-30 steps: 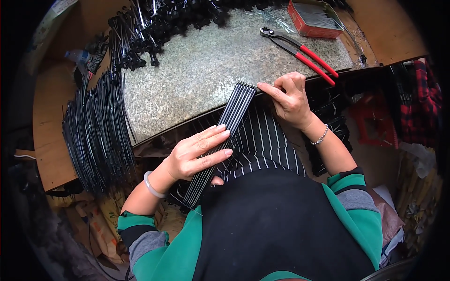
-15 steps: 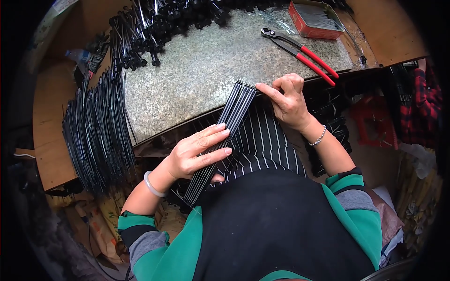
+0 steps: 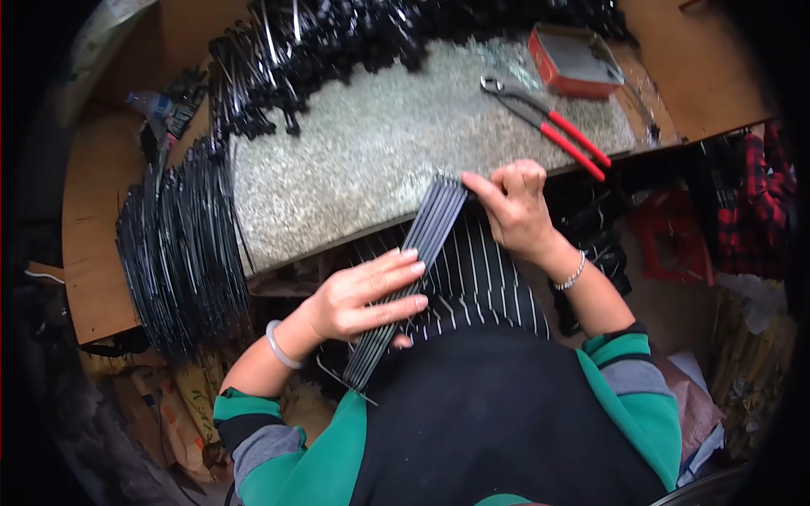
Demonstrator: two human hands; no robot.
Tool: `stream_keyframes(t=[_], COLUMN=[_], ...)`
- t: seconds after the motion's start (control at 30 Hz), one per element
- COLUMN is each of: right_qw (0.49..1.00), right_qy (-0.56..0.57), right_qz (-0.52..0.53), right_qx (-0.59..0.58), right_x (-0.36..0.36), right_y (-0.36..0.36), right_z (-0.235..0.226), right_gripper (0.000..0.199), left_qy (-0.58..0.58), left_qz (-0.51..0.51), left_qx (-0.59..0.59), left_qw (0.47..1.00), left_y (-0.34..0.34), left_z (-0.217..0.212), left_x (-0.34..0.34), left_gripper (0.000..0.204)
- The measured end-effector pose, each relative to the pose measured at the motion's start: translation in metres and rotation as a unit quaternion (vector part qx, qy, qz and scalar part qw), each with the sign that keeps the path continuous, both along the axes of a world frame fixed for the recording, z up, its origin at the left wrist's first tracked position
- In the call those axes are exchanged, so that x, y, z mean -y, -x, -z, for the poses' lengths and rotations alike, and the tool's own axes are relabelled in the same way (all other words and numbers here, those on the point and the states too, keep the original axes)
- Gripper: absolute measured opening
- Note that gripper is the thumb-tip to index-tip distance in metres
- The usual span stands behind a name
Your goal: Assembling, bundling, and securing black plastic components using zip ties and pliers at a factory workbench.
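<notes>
A flat row of thin dark umbrella ribs slants over my lap, its far end at the bench edge. My left hand is closed round the row's middle, fingers across the top and the thumb tip showing beneath. A thin wire end sticks out at the near end of the ribs. At their far end is my right hand, the index fingertip touching the corner and the other fingers curled in. Its thumb is hidden, and whatever it may pinch there is too small to make out.
Red-handled pliers lie on the speckled bench top, near a red open tin. Black rods with knobbed ends pile along the back. Thin black rods hang over the left edge. A person's checked sleeve shows at right.
The view has shifted, so the bench and hands sit slightly lower in it. My left hand still grips the ribs and my right hand stays at their far end; the ribs look flatter and more aligned.
</notes>
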State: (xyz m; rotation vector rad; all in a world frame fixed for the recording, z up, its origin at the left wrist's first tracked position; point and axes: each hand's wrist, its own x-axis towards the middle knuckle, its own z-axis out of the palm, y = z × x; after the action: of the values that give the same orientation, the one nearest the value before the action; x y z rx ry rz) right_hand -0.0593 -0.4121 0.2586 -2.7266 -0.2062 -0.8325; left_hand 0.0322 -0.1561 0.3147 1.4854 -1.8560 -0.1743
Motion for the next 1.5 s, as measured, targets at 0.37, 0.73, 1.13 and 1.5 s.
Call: stream_keyframes(t=[0.37, 0.73, 1.13, 1.5], right_qw=[1.000, 0.803, 0.812, 0.803], right_qy=[0.011, -0.429, -0.580, -0.562], right_qz=[0.020, -0.371, -0.037, 0.142], right_qx=[-0.012, -0.184, 0.050, 0.139], right_x=[0.001, -0.025, 0.069, 0.070], right_y=[-0.003, 0.015, 0.146, 0.268], right_z=[-0.006, -0.089, -0.054, -0.049], right_gripper=[0.062, 0.069, 0.027, 0.025], left_qy=[0.019, 0.007, 0.092, -0.057], left_qz=[0.028, -0.043, -0.103, -0.109], left_qx=[0.010, -0.267, 0.001, 0.341], left_qw=[0.999, 0.963, 0.990, 0.932], left_y=[0.006, 0.013, 0.012, 0.047], left_z=[-0.003, -0.105, -0.070, 0.018], left_x=[0.010, 0.068, 0.285, 0.480], left_gripper=[0.048, 0.049, 0.030, 0.017])
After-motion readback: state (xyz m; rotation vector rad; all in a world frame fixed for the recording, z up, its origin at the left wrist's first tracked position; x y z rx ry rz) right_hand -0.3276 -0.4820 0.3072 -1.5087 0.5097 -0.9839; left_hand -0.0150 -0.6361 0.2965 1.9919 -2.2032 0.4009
